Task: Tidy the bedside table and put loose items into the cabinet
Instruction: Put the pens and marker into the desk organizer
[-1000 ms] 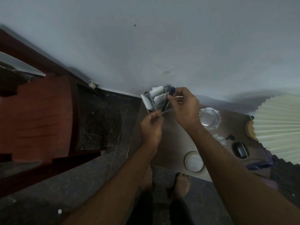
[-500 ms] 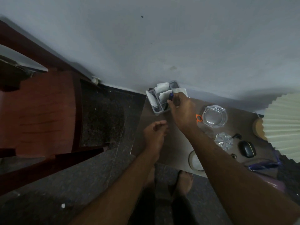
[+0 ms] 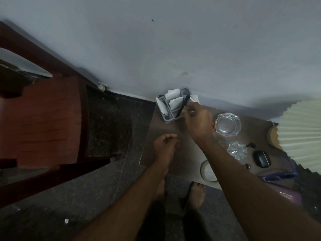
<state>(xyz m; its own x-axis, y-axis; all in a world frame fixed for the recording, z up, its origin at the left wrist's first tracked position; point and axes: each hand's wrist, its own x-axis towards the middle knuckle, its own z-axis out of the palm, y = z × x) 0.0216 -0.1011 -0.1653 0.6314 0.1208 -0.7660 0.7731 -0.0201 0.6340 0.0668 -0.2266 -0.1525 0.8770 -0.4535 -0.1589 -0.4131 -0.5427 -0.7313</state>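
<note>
Two hands | left hand (image 3: 165,145): loosely curled, holding nothing, over table (image 3: 165,125) | right hand (image 3: 198,121): fingertips (image 3: 190,106) at pen (image 3: 183,105), grasp indeterminate | pen: tilted inside grey organiser (image 3: 171,119), table's far corner by wall (image 3: 173,49).

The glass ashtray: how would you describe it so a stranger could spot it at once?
Find the pleated cream lampshade at the right end of the table. Left of it, near the wall, sits the glass ashtray, beside the right hand. It is clear, thick-walled and notch-rimmed, unlike the crumpled wrapper and black case nearer the person.
</note>
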